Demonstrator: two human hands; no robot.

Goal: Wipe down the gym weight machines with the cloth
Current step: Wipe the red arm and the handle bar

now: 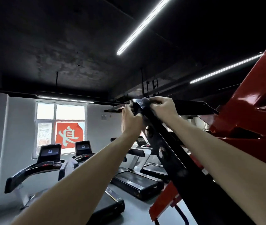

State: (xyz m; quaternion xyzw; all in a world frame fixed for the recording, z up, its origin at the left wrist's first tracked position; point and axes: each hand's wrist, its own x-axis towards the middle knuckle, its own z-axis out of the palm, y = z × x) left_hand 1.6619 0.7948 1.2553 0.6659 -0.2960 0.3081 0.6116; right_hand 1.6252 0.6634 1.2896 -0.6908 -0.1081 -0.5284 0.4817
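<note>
Closest to us, our two bare forearms reach up from 7 and 5 o'clock, and the black beam [174, 159] of the weight machine climbs between them from 5 o'clock to the middle of the view. It cuts straight across our sight of the floor behind it.

At the beam's top end, the right hand [163, 106] has its fingers curled over the grey cloth [145, 101], clamping it against the beam's upper face. The left hand [131, 118] grips the beam's end from the side at 9 o'clock of the cloth. We cannot tell whether it has hold of the cloth too.

At 3 o'clock the glossy red frame [250, 103] crowds in just beside the right arm and blocks that whole side.

Further out, at 8 o'clock, a treadmill [47, 161] stands with its dark screen facing us. More treadmills [137, 177] line up behind the left arm, partly hidden by it.

On the far wall at 9 o'clock, a window [60, 111] carries a red poster [67, 133]. Overhead, at 12 to 1 o'clock, a light strip [143, 26] glows on the dark ceiling.
</note>
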